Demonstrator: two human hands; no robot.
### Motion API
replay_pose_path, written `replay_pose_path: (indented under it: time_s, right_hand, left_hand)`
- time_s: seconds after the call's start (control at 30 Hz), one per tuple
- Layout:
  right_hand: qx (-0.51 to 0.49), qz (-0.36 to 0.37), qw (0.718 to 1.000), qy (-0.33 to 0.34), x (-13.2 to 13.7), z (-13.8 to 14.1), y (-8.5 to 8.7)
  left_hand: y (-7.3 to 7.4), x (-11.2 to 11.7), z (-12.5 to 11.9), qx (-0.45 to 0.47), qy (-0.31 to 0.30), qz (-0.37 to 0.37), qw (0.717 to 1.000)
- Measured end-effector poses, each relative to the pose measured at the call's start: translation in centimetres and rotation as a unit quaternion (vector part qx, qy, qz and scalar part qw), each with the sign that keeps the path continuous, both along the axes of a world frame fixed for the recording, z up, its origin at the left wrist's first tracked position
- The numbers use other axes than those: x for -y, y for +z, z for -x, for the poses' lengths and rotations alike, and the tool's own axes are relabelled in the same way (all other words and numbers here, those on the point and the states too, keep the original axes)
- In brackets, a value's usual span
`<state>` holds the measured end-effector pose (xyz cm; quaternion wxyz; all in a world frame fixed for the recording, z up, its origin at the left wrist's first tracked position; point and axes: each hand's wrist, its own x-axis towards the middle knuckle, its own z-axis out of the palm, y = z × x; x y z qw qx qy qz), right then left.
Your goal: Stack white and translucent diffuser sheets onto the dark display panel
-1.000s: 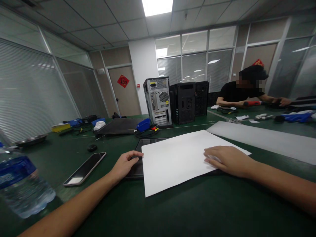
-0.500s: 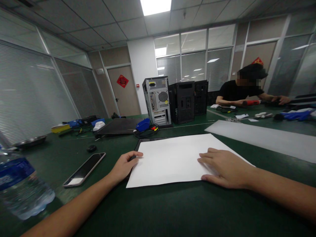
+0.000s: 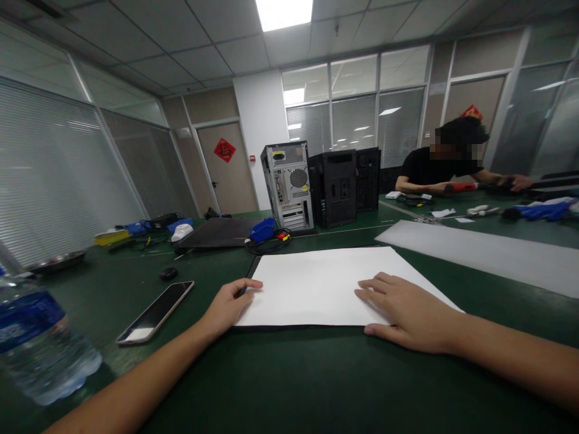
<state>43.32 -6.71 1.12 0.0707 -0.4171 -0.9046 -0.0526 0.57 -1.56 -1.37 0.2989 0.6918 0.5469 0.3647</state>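
So, big green table (image 3: 289, 380), and on it a dark panel (image 3: 254, 264) just peeking out from under the white paper (image 3: 312, 295) lying flat on top. Right hand (image 3: 407, 313) is spread wide over the paper's right side, gripping nothing. Left hand (image 3: 228, 307) is half open at its left edge, thumb and index apart. Phone (image 3: 158, 310) sits left of that, mouse (image 3: 169, 273) just beyond.

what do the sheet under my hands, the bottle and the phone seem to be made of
Sheet: matte white, perhaps paper or thin plastic; no sharp reflections show.
Bottle: clear, glossy, likely plastic; ridged, see-through wall.
Phone: glossy front, probably glass, given its bright reflection; rim material unclear.
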Motion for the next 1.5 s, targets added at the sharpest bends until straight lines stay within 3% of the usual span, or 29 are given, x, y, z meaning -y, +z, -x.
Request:
replay_pose_path:
  time_s: [0.3, 0.7, 0.97, 1.13, 1.5]
  right_hand:
    - [-0.041, 0.035, 0.998, 0.035, -0.4, -0.4, 0.1]
    - [-0.054, 0.072, 0.995, 0.034, -0.9, -0.6, 0.4]
    - [-0.049, 0.052, 0.995, 0.065, -1.4, -1.2, 0.2]
    - [-0.038, 0.05, 0.995, 0.08, -1.8, -1.8, -0.1]
    - [-0.056, 0.093, 0.992, 0.063, -2.1, -2.1, 1.1]
  left_hand:
    - [1.4, 1.0, -0.7, 0.067, -0.016, 0.05, 0.996]
    - [0.7, 0.3, -0.5, 0.128, -0.027, 0.035, 0.991]
    - [1.9, 1.3, -1.7, 0.152, 0.059, 0.029, 0.986]
    - [1.6, 1.0, -1.4, 0.167, 0.116, 0.027, 0.979]
    - [1.3, 0.6, -1.0, 0.15, 0.13, 0.012, 0.98]
